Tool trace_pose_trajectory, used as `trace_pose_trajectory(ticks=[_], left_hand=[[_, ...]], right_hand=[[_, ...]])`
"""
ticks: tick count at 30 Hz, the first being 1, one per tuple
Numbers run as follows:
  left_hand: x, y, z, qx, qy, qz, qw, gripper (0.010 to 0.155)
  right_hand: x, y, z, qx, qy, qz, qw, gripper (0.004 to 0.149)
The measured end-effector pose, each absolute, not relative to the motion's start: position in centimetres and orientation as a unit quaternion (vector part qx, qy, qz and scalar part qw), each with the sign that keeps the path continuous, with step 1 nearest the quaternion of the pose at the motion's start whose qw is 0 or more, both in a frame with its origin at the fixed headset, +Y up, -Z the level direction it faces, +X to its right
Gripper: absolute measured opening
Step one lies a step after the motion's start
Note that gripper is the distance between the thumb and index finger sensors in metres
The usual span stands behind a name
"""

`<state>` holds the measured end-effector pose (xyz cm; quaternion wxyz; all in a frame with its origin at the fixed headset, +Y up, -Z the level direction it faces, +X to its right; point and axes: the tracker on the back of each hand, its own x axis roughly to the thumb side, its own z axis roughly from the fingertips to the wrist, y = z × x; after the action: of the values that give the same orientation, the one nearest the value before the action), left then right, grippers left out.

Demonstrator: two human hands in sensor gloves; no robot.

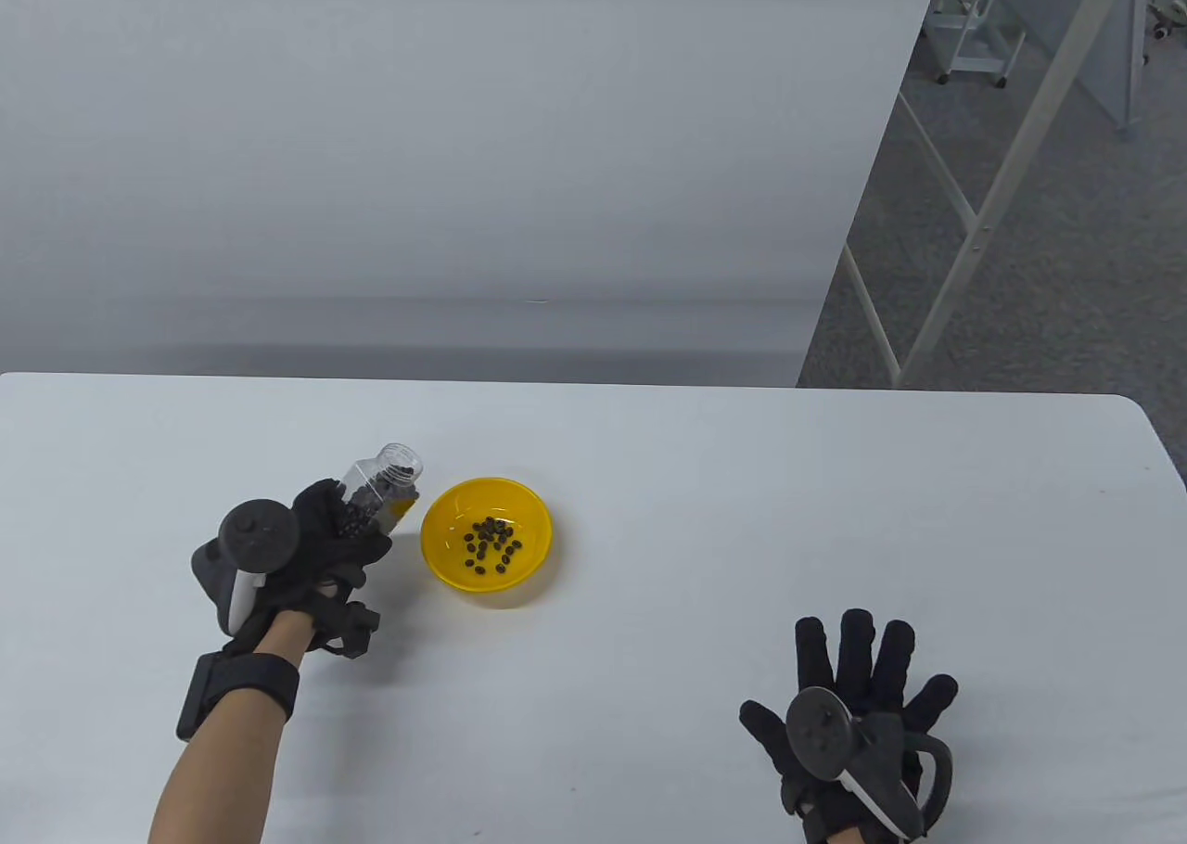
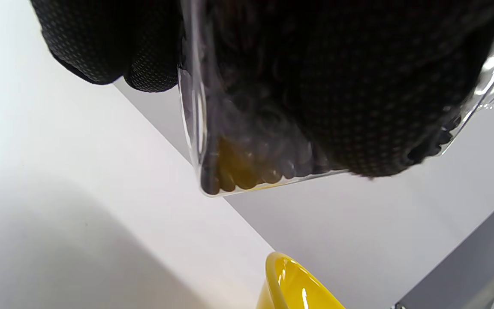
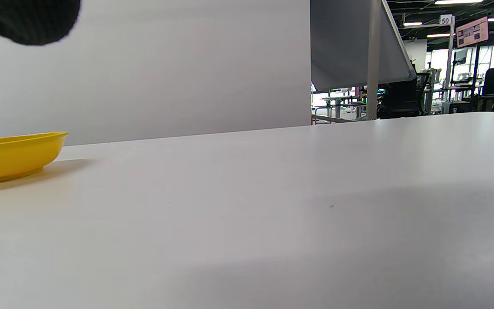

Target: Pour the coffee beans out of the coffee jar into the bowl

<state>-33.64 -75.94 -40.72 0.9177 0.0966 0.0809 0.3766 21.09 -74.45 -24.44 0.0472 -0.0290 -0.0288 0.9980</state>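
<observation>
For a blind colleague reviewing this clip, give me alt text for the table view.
A gloved left hand holds an open clear jar of coffee beans beside a yellow bowl with a few beans. The right hand lies spread on the white table.

Yellow bowl (image 1: 445,533) — dark-brown beans (image 1: 490,544)

l hand (image 1: 320,547) holds open jar (image 1: 378,489) | beans in bowl (image 1: 487,535) | r hand (image 1: 858,728) flat
</observation>
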Motion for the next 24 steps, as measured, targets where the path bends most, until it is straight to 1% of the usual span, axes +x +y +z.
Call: trace_pose_trajectory(ticks=[9, 16, 20, 24], left_hand=[[-35.0, -77.1, -41.1, 0.082, 0.11, 0.427, 0.894, 0.093], [-35.8, -77.7, -41.5, 0.07, 0.132, 0.419, 0.896, 0.094], [-36.4, -78.0, -41.8, 0.061, 0.139, 0.4, 0.904, 0.094], [-37.1, -78.7, -42.2, 0.044, 0.16, 0.385, 0.908, 0.094]], right_hand=[[20.9, -74.4, -24.5, -0.026, -0.032, 0.998, 0.045, 0.097], [20.8, -74.5, -24.5, -0.025, -0.032, 0.998, 0.046, 0.097], [20.7, -74.5, -24.6, -0.025, -0.032, 0.998, 0.046, 0.097], [20.6, -74.6, -24.6, -0.025, -0.029, 0.998, 0.045, 0.097]])
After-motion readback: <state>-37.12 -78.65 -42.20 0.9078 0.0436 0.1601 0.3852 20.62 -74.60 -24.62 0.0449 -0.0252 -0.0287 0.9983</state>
